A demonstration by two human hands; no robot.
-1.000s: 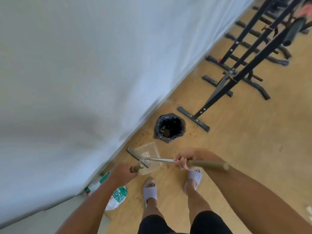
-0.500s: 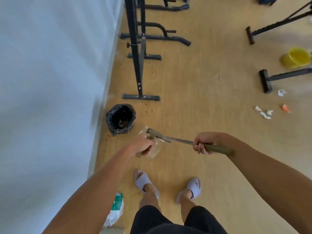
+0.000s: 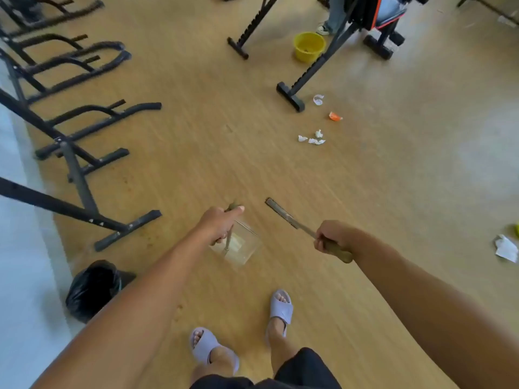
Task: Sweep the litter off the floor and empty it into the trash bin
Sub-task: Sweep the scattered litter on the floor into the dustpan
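My left hand (image 3: 217, 224) grips the handle of a clear dustpan (image 3: 240, 245) that hangs above the floor. My right hand (image 3: 331, 237) holds the wooden handle of a small broom (image 3: 283, 214), its narrow head pointing up-left. White paper scraps (image 3: 313, 138), an orange scrap (image 3: 334, 116) and a curled white piece (image 3: 318, 99) lie on the wooden floor ahead to the right. Another white paper (image 3: 507, 248) lies at the right edge. The trash bin with a black bag (image 3: 92, 287) stands at the lower left by the wall.
Black gym racks (image 3: 75, 175) line the left wall. Another rack foot (image 3: 290, 95) stands close to the litter. A yellow bucket (image 3: 309, 46) sits at the top, with a person's legs (image 3: 334, 15) and a bench behind it. My feet in grey slippers (image 3: 278, 307) are below.
My view has swung right, away from the wall and bin toward the open floor and litter. The broom and dustpan, together over the bin before, are now apart.
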